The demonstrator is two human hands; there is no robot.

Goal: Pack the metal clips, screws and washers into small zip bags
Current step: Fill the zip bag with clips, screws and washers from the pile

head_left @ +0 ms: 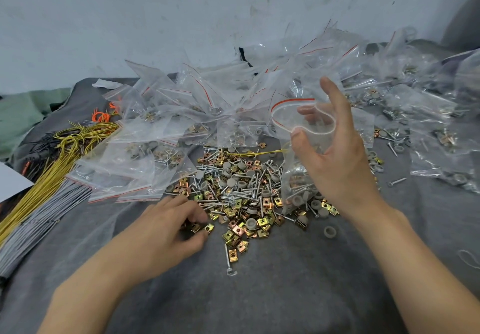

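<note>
A scuffed pale wall (pixel 181 17) rises behind a work surface covered in dark grey cloth (pixel 272 294), and at the middle of that cloth lies a loose heap of hardware (pixel 239 191): gold and copper-toned square metal clips (pixel 235 232), silver screws (pixel 228 255) and round grey washers (pixel 330 231), all mixed and touching, with a few strays spread toward the near edge. The right hand (pixel 335 157) is raised over the right side of the heap and holds a small clear zip bag (pixel 301 157) with a red stripe at its mouth; thumb and fingers spread the mouth wide into a loop, and the bag hangs down with clips, screws and washers already gathered in its bottom. The left hand (pixel 171 227) rests low at the heap's near left edge, fingers curled and pinched around a couple of clips, though how many it grips cannot be told. Behind the heap a large drift of filled zip bags (pixel 207 100) piles against the wall and runs off to the right, crowding the space behind the raised bag. At left lie bundles of yellow wire (pixel 52 167), grey ties (pixel 39 219) and some orange loops (pixel 101 117), well apart from the hands
</note>
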